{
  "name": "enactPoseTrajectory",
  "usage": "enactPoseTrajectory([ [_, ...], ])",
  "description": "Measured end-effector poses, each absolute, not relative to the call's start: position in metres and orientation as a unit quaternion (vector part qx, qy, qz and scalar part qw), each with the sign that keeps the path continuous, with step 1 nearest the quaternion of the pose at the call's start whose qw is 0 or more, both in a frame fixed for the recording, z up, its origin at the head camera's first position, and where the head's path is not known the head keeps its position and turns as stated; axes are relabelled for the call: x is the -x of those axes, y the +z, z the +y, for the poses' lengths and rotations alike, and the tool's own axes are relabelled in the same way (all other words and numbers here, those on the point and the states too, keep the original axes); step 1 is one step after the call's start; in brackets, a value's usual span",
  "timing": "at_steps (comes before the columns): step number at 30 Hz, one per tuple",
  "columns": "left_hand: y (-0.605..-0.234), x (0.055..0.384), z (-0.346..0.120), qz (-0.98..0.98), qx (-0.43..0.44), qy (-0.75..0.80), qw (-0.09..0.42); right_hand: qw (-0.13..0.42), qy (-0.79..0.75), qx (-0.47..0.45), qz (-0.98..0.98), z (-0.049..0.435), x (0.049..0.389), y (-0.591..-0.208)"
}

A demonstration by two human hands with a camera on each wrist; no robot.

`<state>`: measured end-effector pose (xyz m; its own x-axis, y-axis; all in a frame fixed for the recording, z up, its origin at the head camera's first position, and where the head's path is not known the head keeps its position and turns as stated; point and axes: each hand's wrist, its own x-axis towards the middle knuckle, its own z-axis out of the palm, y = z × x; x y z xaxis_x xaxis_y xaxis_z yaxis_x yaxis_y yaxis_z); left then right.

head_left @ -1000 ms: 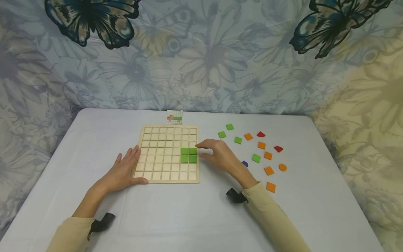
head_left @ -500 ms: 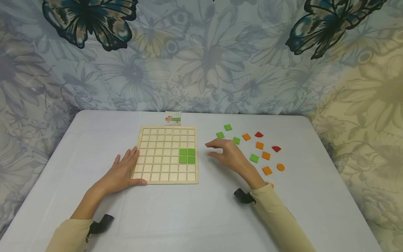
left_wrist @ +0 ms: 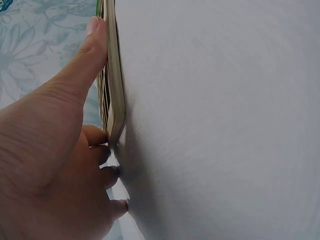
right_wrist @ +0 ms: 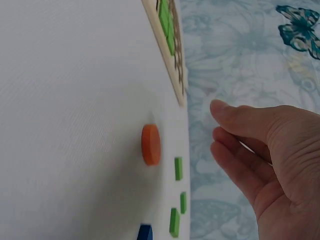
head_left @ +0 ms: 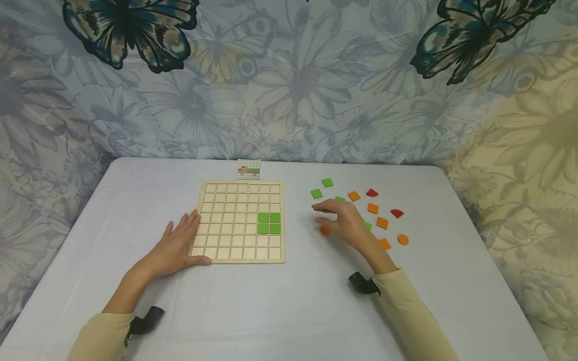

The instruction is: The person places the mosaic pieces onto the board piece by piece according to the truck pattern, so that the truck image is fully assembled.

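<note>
This looks like a small corner arranged for filming, closed in by a printed backdrop [head_left: 307, 135]; with pale flowers [head_left: 193, 103] and dark butterflies [head_left: 128, 32], it hangs right behind the white surface [head_left: 262, 311] and along both its sides; a black wrist camera [head_left: 361, 283] shows at each sleeve [head_left: 413, 311], which fits a recording spot; whether this belongs to a home, an office or a studio cannot be told.
</note>
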<state>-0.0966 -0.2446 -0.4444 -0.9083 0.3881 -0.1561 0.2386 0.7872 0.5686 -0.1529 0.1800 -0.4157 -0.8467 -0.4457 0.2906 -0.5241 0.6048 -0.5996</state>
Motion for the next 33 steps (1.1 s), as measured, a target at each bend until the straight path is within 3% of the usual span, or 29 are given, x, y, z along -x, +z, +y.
enactPoseTrajectory([
  [17,-0.445,0.100,-0.244,0.936,-0.170,0.274,0.140,0.043,0.340,-0.210,-0.916,0.229,0.146,-0.418],
  [26,-0.444,0.100,-0.246,0.935,-0.169,0.276,0.142,0.066,0.323,-0.174,-0.928,0.258,0.137,-0.426],
  [33,-0.444,0.099,-0.245,0.936,-0.168,0.273,0.144,0.038,0.344,-0.143,-0.927,0.275,0.129,-0.430],
])
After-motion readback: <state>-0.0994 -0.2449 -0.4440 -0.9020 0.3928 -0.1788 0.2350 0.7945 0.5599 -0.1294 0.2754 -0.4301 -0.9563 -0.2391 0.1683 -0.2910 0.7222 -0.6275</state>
